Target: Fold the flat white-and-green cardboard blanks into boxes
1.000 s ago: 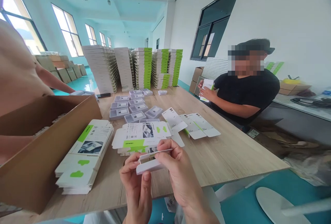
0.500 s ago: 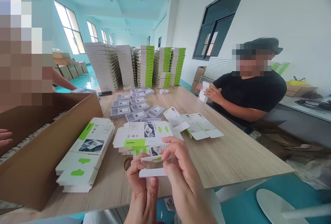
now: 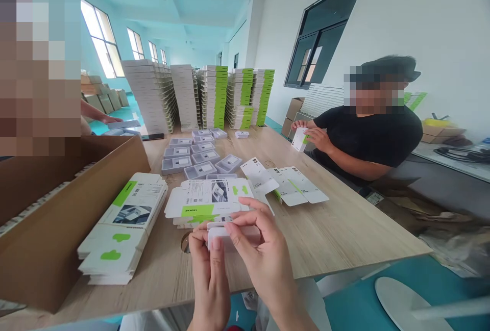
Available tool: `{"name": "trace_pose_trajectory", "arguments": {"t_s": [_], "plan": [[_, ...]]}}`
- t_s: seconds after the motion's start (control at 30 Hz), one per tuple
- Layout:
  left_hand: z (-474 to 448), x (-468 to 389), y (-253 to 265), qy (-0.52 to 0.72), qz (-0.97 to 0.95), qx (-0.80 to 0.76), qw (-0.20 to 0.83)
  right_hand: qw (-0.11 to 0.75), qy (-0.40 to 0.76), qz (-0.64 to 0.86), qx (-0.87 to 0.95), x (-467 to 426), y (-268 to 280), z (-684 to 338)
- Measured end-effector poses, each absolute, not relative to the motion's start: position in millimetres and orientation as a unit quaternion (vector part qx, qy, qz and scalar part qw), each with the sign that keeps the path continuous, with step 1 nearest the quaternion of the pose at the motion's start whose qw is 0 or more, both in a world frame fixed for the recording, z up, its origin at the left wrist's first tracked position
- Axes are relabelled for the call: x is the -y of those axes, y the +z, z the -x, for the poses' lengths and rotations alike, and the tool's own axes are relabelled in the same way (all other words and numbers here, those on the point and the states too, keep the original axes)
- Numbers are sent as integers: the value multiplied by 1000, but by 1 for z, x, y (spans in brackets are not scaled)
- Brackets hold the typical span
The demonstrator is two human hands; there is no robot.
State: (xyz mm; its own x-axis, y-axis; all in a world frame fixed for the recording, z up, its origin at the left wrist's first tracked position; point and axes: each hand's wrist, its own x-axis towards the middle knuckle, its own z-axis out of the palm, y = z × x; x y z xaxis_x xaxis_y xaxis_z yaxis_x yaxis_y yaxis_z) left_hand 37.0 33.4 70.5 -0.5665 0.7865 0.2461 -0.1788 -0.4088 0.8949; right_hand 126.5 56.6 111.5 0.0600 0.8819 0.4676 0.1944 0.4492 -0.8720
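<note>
Both my hands grip a small white cardboard box [image 3: 225,238] above the table's near edge. My left hand [image 3: 210,267] is closed on its left end, with the thumb pressed on the near face. On the right end my right hand [image 3: 264,254] is closed, its thumb at the top edge and its fingers behind. Much of the box is hidden by my fingers. Just beyond lies a pile of flat printed cartons [image 3: 206,197], white with green marks. A banded stack of the same flat cartons [image 3: 126,226] is to the left.
An open brown cardboard box [image 3: 76,219] stands at the left. Several grey trays [image 3: 202,156] and opened-out cartons [image 3: 293,185] lie farther back. Tall stacks of boxes [image 3: 216,99] rise at the far end. A co-worker [image 3: 367,137] on the right holds a small white box.
The box's open flap and near panel have come together between my hands; the gap seen before is closed. My right thumb has moved left and up onto the top edge.
</note>
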Motion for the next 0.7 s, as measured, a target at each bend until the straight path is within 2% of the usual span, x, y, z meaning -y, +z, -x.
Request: {"name": "trace_pose_trajectory", "arguments": {"t_s": [0.17, 0.4, 0.7], "plan": [[-36, -41, 76, 767, -326, -453, 317, 587, 284, 412, 636, -62, 113, -127], [-33, -51, 66, 778, -321, -453, 294, 603, 190, 377, 677, -71, 93, -144], [-21, -55, 44, 755, -414, -443, 252, 606, 183, 382, 674, -74, 88, -134]]}}
